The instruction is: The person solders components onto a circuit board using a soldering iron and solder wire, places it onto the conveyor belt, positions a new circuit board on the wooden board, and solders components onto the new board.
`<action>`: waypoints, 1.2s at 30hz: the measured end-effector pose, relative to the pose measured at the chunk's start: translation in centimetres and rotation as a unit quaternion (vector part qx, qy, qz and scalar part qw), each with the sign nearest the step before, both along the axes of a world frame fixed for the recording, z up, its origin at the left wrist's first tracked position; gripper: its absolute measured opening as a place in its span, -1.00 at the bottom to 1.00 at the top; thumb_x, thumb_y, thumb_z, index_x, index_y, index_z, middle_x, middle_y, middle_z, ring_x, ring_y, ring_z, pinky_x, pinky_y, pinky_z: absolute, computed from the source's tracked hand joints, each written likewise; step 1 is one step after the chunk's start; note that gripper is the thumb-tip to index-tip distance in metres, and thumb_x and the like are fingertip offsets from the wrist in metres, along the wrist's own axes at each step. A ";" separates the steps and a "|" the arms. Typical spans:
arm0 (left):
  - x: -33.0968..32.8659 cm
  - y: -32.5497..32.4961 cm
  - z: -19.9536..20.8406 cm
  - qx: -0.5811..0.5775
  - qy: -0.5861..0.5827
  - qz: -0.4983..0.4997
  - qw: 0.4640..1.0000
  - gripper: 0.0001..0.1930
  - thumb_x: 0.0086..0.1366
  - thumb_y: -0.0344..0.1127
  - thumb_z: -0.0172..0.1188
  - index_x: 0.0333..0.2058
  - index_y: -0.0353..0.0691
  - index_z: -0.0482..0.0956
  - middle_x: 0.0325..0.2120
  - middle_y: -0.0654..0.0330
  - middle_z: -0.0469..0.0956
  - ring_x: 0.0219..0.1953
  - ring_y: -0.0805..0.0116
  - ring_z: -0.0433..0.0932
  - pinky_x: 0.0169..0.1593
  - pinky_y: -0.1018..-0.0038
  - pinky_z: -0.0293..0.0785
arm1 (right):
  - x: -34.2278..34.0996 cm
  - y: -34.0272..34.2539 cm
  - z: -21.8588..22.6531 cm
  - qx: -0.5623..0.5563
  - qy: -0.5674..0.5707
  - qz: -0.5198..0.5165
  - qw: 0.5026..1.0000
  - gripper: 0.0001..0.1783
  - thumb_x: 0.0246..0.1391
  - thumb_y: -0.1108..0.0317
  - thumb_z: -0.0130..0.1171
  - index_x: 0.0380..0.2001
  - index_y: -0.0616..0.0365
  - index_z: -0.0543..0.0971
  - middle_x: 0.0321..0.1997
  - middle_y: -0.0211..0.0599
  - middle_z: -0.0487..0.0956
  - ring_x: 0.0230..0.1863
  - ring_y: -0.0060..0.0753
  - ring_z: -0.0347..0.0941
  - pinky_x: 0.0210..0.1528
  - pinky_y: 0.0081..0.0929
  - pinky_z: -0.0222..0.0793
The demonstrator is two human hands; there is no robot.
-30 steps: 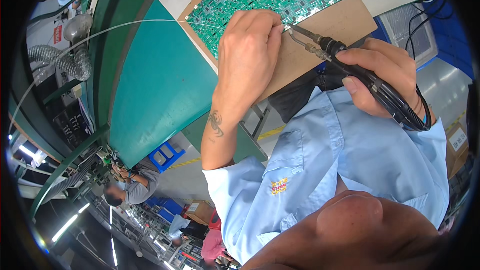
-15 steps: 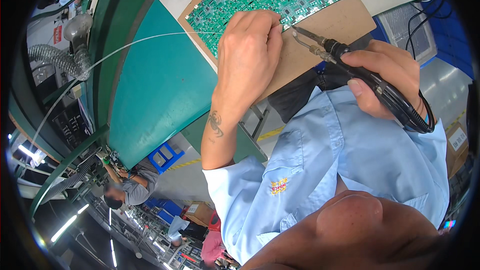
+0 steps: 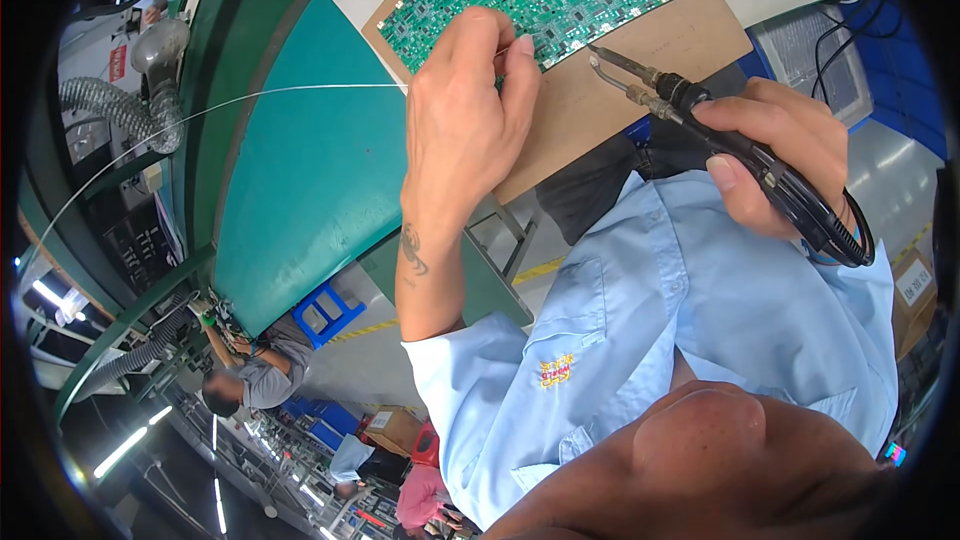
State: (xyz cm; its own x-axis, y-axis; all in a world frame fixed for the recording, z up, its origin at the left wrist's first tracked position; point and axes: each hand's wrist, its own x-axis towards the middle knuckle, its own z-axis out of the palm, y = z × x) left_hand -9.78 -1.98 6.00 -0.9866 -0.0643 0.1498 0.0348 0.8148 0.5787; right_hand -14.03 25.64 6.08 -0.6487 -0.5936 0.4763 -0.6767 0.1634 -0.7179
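Moved leftward since the earlier frame, the bare left hand (image 3: 460, 105) pinches a thin silver wire (image 3: 300, 89), thumb and forefinger nearly together. The right hand (image 3: 790, 140), drawn slightly right, has its fingers curled around a black pen-shaped soldering iron (image 3: 685, 95). A green rectangular circuit-board panel (image 3: 600, 0), partly hidden by the left hand, lies on a flat brown sheet (image 3: 590, 110). Should the metal tip (image 3: 612, 58), beside the panel's near edge, slip, it could scorch components; a snag on the long wire could jerk the pinch loose.

Circuit boards (image 3: 590, 0) on cardboard (image 3: 580, 105), beyond soldering iron (image 3: 740, 145)
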 end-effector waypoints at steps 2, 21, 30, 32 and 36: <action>0.2 -0.3 -0.1 0.007 0.003 -0.001 1.000 -0.93 0.34 -0.49 0.26 -0.25 -0.29 0.54 -0.42 0.19 0.57 -0.43 0.30 0.45 -0.31 0.38 0.45 | 0.2 -0.3 0.0 -0.002 0.002 0.003 1.000 -0.63 -0.14 0.46 0.45 -0.17 0.29 0.74 -0.48 -0.25 0.63 -0.61 -0.38 0.40 -0.52 -0.53 0.36; 0.5 -1.1 -1.5 0.023 0.035 -0.075 0.996 -0.95 0.28 -0.57 0.28 -0.28 -0.34 0.65 -0.27 0.22 0.73 -0.39 0.33 0.48 -0.27 0.45 0.48 | 0.8 -2.0 -0.2 0.007 -0.003 0.008 1.000 -0.64 -0.15 0.47 0.46 -0.18 0.28 0.75 -0.50 -0.30 0.60 -0.61 -0.42 0.40 -0.52 -0.54 0.35; 0.4 -0.8 -1.7 0.030 0.030 -0.071 0.997 -0.93 0.27 -0.55 0.27 -0.27 -0.34 0.65 -0.27 0.11 0.76 -0.28 0.14 0.61 -0.10 0.33 0.58 | 0.6 -2.4 -0.6 0.000 -0.016 0.005 1.000 -0.63 -0.18 0.49 0.46 -0.18 0.27 0.76 -0.51 -0.33 0.58 -0.61 -0.43 0.37 -0.52 -0.55 0.33; 0.5 -0.8 -1.5 0.028 0.027 -0.071 0.997 -0.92 0.26 -0.55 0.27 -0.26 -0.35 0.65 -0.26 0.11 0.76 -0.27 0.13 0.62 -0.09 0.33 0.58 | 0.6 -2.4 -0.4 -0.001 -0.017 0.003 1.000 -0.62 -0.19 0.49 0.46 -0.19 0.27 0.76 -0.51 -0.33 0.59 -0.61 -0.43 0.37 -0.52 -0.55 0.33; 0.5 -0.7 -1.3 0.024 0.024 -0.072 0.997 -0.90 0.26 -0.56 0.27 -0.25 -0.37 0.66 -0.23 0.11 0.76 -0.26 0.12 0.63 -0.09 0.33 0.59 | 0.5 -2.5 -0.4 0.001 -0.018 0.003 1.000 -0.62 -0.20 0.50 0.46 -0.19 0.27 0.76 -0.51 -0.33 0.59 -0.61 -0.43 0.36 -0.52 -0.55 0.32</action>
